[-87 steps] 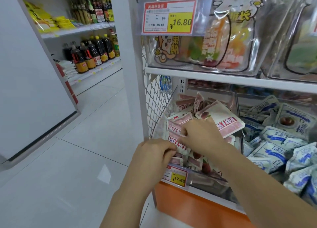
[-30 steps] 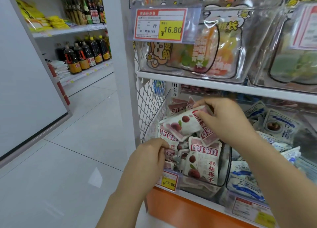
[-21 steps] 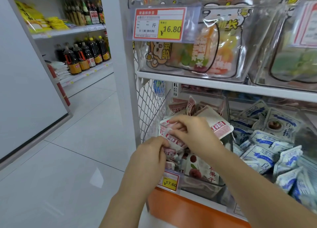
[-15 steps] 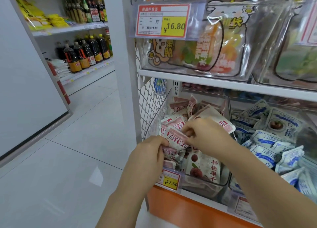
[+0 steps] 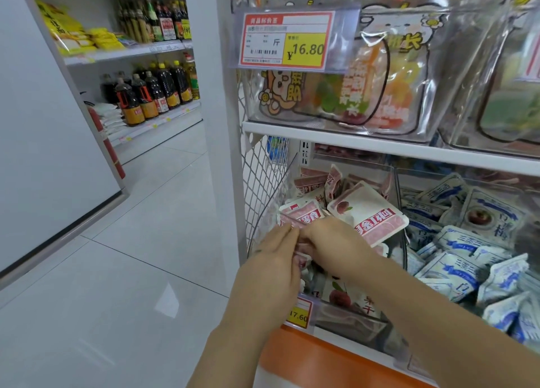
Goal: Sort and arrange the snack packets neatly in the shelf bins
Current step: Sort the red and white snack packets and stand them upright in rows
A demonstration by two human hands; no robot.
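Observation:
A clear plastic bin (image 5: 355, 327) on the lower shelf holds several red-and-white snack packets (image 5: 368, 212). My left hand (image 5: 273, 266) holds a small stack of these packets (image 5: 301, 216) at the bin's front left corner. My right hand (image 5: 336, 246) pinches the same stack from the right, fingertips meeting my left hand. One larger red-and-white packet lies upside down just behind my right hand. The neighbouring bin to the right holds several blue-and-white packets (image 5: 455, 265). The lower part of the stack is hidden behind my hands.
A white shelf board (image 5: 380, 149) runs just above the bins, with clear bins of colourful sweets (image 5: 365, 89) and a price tag (image 5: 285, 41) on it. A wire mesh side panel (image 5: 261, 183) closes the left. Bottles (image 5: 152, 92) stand on a far shelf across the tiled aisle.
My right hand took a red-and-white packet from the back of the bin and brought it forward to the stack in my left hand. Both hands now meet at the front left corner.

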